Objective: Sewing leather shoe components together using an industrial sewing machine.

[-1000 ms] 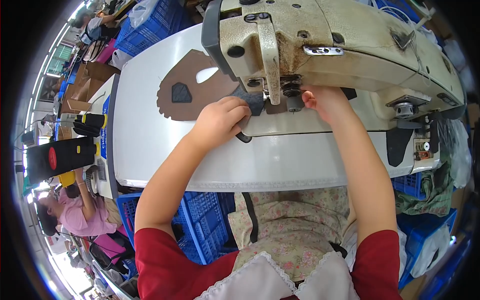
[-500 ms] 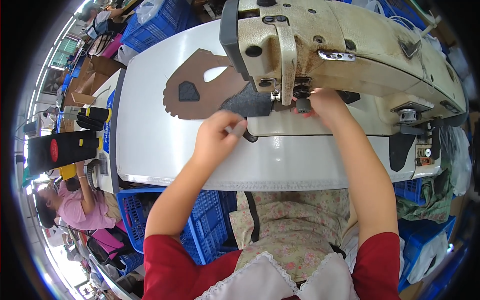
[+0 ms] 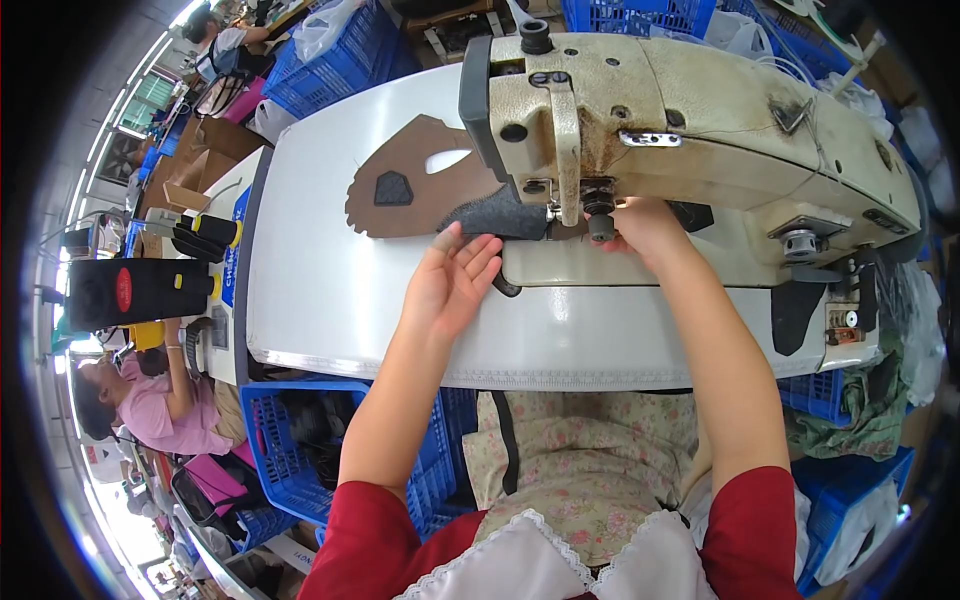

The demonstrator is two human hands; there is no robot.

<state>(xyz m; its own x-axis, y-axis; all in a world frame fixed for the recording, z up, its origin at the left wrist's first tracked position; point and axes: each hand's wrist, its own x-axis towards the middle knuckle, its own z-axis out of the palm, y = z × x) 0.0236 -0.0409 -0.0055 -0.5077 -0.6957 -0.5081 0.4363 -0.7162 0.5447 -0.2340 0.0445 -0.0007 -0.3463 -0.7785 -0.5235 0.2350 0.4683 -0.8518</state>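
A brown leather-like piece [image 3: 400, 220] lies flat on the sewing machine's bed, with an oval cut-out and a dark five-sided patch [image 3: 393, 188]. A dark textured strip [image 3: 495, 217] overlaps its right side and runs in under the needle area of the sewing machine [image 3: 590, 110]. My left hand [image 3: 455, 280] is palm up with fingers spread, its fingertips at the near edge of the strip. My right hand [image 3: 645, 232] is at the right of the needle area, close to the work. The machine's head partly hides its fingers, so their grip is unclear.
Dark cut pieces [image 3: 798, 315] lie on the right of the white table [image 3: 330, 310]. Blue crates [image 3: 290, 450] stand below its near edge and behind it. A co-worker in pink [image 3: 165, 400] is at another machine on the left.
My left hand has turned from curled fingers to an opened palm, staying by the strip's near edge. My right hand remains beside the needle area. The view has shifted slightly.
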